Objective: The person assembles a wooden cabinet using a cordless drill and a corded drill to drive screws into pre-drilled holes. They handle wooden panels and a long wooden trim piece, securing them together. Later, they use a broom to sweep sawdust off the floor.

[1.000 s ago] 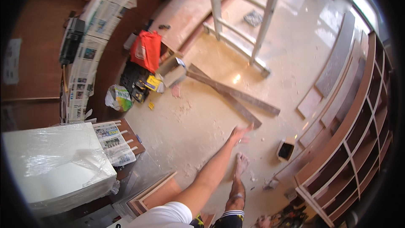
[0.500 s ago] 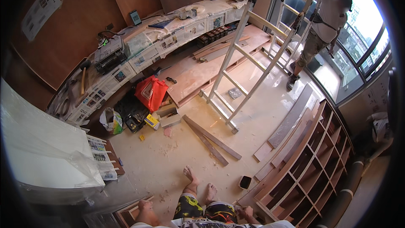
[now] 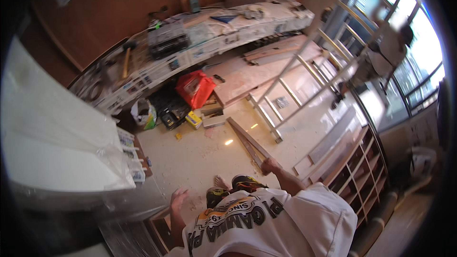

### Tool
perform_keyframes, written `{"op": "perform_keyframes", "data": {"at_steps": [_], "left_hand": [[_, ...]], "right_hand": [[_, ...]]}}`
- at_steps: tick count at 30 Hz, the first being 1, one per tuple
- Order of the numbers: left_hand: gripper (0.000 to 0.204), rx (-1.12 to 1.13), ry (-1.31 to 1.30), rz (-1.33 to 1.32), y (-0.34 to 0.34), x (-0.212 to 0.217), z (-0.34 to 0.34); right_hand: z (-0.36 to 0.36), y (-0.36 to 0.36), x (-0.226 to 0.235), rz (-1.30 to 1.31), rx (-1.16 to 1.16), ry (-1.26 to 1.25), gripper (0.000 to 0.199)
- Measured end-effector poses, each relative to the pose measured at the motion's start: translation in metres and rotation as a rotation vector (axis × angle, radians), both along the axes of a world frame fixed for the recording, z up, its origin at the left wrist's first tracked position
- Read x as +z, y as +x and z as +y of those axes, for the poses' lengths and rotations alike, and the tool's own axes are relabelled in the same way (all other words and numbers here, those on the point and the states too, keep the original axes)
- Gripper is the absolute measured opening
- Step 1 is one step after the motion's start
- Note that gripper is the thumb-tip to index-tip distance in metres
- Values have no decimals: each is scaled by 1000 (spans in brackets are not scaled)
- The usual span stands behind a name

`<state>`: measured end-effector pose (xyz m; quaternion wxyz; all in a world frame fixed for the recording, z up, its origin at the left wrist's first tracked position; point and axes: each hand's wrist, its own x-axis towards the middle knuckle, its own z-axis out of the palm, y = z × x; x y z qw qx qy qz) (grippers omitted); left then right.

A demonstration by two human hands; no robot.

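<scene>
Two long brown wooden strips [image 3: 246, 139] lie on the pale floor in front of me, joined at the far end like a narrow V. Bent forward, I reach down with my right hand [image 3: 270, 165], which is closed over the near end of the right-hand wooden strip. The fingertips are hidden under it. My left hand [image 3: 179, 199] hangs low on the left, beside my knee, slightly blurred; its fingers are apart and nothing shows in them.
A ladder [image 3: 304, 83] stands beyond the strips, with another person [image 3: 381, 57] near the window. Boards [image 3: 331, 147] and a compartmented wooden frame [image 3: 354, 166] lie right. A red bag [image 3: 195, 89] and a yellow box [image 3: 193, 120] sit before the paper-covered bench [image 3: 195, 57].
I have bent forward, and my right hand has moved from beside my thigh to the strip's near end. My left hand's fingers have loosened. The other person has turned near the ladder.
</scene>
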<state>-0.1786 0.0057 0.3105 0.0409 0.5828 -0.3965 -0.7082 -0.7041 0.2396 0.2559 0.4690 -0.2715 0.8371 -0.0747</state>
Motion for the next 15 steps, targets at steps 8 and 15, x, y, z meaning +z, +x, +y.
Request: {"op": "perform_keyframes", "data": {"at_steps": [8,15], "left_hand": [[60,228,98,-150,62,6,-14],[59,278,-11,-45,47,32,-35]], "right_hand": [[-83,-10,86,33,-122,-92,26],[-79,-7,81,-39,-177,9,25]]}}
